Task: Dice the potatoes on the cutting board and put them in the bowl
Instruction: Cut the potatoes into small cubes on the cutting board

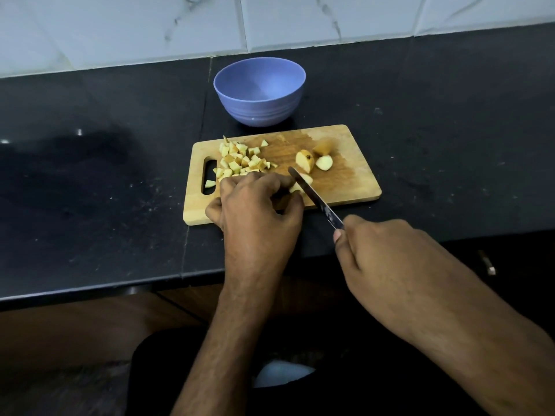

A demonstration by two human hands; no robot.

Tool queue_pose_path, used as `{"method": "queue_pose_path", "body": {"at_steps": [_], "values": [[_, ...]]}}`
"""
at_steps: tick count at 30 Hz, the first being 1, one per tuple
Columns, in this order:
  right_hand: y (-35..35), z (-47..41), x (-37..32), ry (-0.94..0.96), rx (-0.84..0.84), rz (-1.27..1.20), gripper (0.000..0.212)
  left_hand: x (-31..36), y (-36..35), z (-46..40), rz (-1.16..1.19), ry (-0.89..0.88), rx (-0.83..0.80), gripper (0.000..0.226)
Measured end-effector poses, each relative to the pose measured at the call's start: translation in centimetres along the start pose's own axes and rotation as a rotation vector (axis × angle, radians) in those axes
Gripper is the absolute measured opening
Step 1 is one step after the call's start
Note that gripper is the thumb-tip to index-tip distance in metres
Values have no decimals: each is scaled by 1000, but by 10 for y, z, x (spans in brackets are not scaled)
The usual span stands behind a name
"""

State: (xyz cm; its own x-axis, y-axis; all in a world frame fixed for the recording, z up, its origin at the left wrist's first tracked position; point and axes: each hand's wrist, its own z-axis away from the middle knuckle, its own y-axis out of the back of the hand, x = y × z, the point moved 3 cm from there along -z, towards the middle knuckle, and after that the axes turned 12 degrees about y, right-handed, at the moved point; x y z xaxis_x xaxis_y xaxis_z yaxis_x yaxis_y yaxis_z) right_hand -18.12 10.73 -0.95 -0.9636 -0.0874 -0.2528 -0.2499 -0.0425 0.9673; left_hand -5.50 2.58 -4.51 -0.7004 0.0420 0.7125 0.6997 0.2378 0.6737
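Observation:
A wooden cutting board (354, 187) lies on the black counter. A pile of diced potato (240, 160) covers its left part. Three larger potato chunks (304, 160) sit right of the middle. My left hand (255, 205) curls over a potato piece (301, 183) at the board's front and holds it down. My right hand (387, 250) grips the handle of a knife (312, 193), whose blade rests against that piece. The blue bowl (259, 91) stands empty just behind the board.
The white tiled wall (270, 19) rises behind the counter. The counter's front edge (90, 288) runs below my hands. A small dark object (488, 262) lies at the lower right, off the counter.

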Motion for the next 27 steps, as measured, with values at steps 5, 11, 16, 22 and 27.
{"method": "queue_pose_path", "body": {"at_steps": [5,11,16,22,27], "values": [[-14,-9,5,-8,41,94,25,-2,-1,-2,26,0,-1,8],[-26,-20,11,-15,-5,146,27,-4,0,-5,47,-4,-13,8],[-21,-24,10,-5,-109,127,26,-4,0,-3,74,4,7,10],[-1,-5,-6,-34,-145,98,30,-1,1,-1,99,52,21,21],[-4,4,-6,-84,-172,96,32,-2,0,-1,76,71,28,24]]}}
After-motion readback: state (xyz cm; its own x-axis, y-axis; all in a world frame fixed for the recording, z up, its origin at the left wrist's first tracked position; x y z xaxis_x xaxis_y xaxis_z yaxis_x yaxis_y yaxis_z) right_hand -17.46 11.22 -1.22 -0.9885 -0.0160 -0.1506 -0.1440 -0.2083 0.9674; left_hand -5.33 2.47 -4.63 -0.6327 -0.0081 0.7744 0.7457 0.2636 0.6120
